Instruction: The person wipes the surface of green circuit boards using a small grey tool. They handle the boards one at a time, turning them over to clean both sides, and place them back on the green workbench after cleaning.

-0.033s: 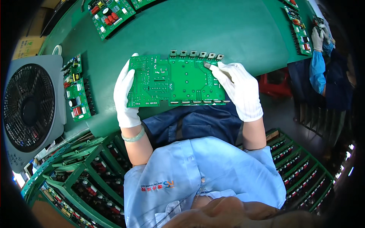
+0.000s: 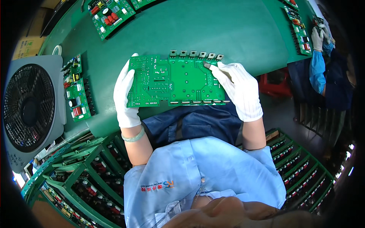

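Note:
A green circuit board [image 2: 186, 81] is held up in front of me, its solder side facing up. A row of metal-tabbed transistors [image 2: 193, 54] stands out along its far edge, with another row [image 2: 195, 102] seen edge-on along the near side. My white-gloved left hand [image 2: 124, 91] grips the board's left end, thumb on top and fingers beneath. At the right end, my gloved right hand [image 2: 240, 85] is closed around a small tool with a dark, slanted tip [image 2: 207, 65]. That tip is at the board's upper right corner by the transistors. The tool's handle is hidden in the glove.
Under the board lies a green-topped table [image 2: 228, 34]. Populated boards [image 2: 110, 17] lie at the far left, with more [image 2: 78, 93] beside a grey fan [image 2: 32, 98]. Green racks of boards [image 2: 87, 167] flank me. A co-worker's gloved hand [image 2: 317, 39] is at the far right.

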The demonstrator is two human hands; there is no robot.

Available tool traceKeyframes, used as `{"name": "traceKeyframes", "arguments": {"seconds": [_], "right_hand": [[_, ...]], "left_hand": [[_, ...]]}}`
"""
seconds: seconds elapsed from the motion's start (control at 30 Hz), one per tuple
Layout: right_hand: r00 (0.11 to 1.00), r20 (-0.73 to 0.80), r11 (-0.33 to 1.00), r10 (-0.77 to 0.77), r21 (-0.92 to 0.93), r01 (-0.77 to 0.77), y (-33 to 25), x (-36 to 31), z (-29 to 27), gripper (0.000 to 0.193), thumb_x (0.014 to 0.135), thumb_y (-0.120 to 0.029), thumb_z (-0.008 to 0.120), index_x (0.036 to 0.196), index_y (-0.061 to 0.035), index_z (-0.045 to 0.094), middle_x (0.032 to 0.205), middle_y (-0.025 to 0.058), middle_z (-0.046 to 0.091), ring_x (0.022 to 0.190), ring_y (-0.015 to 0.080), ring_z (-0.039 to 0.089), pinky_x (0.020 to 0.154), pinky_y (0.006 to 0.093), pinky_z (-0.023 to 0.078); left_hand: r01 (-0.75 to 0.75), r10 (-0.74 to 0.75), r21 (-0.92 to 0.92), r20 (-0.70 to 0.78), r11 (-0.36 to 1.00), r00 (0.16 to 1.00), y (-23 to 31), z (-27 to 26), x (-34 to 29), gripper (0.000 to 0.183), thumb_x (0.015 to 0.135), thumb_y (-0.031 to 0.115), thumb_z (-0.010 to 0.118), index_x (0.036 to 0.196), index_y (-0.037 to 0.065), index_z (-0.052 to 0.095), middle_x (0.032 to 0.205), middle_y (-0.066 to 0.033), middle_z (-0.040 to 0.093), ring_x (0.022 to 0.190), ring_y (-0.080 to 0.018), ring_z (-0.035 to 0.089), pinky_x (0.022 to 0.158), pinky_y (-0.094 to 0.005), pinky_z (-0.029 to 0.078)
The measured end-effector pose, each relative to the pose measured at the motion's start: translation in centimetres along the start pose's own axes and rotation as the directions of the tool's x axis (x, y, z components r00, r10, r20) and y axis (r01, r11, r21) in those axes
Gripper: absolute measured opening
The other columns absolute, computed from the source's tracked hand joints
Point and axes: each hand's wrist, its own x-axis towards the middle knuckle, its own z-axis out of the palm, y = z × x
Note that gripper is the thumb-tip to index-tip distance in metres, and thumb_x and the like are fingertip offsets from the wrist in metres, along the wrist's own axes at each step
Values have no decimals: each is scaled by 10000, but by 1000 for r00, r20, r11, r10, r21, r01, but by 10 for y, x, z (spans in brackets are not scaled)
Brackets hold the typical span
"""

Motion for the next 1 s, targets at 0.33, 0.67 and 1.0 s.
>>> {"name": "traceKeyframes", "arguments": {"seconds": [0.33, 0.67, 1.0], "right_hand": [[998, -65, 999, 21, 37, -19, 5, -1, 4, 165, 805, -154, 751, 910, -60, 666, 746, 49, 630, 649, 191, 621, 566, 280, 504], [993, -107, 998, 55, -22, -57, 9, -7, 15, 181, 819, -188, 739, 940, -65, 687, 733, 49, 625, 628, 197, 613, 549, 293, 494], [999, -24, 999, 48, -3, -48, 12, -8, 10, 175, 826, -181, 724, 964, -76, 702, 745, 44, 632, 633, 190, 604, 540, 298, 491]], "left_hand": [[4, -4, -2, 14, 1000, 1000, 2, 4, -1, 490, 951, 129, 529, 1381, -86, 433, 1401, -133, 507, 1187, -200, 562, 1021, -328, 437], [-11, 12, 54, -16, 998, 1000, 2, 7, -2, 508, 954, 149, 517, 1392, -89, 414, 1419, -145, 487, 1223, -220, 538, 1045, -342, 416], [10, -10, -15, -4, 1000, 1000, 0, 1, 0, 483, 951, 105, 508, 1385, -91, 425, 1421, -140, 489, 1210, -209, 551, 1034, -333, 428]]}}
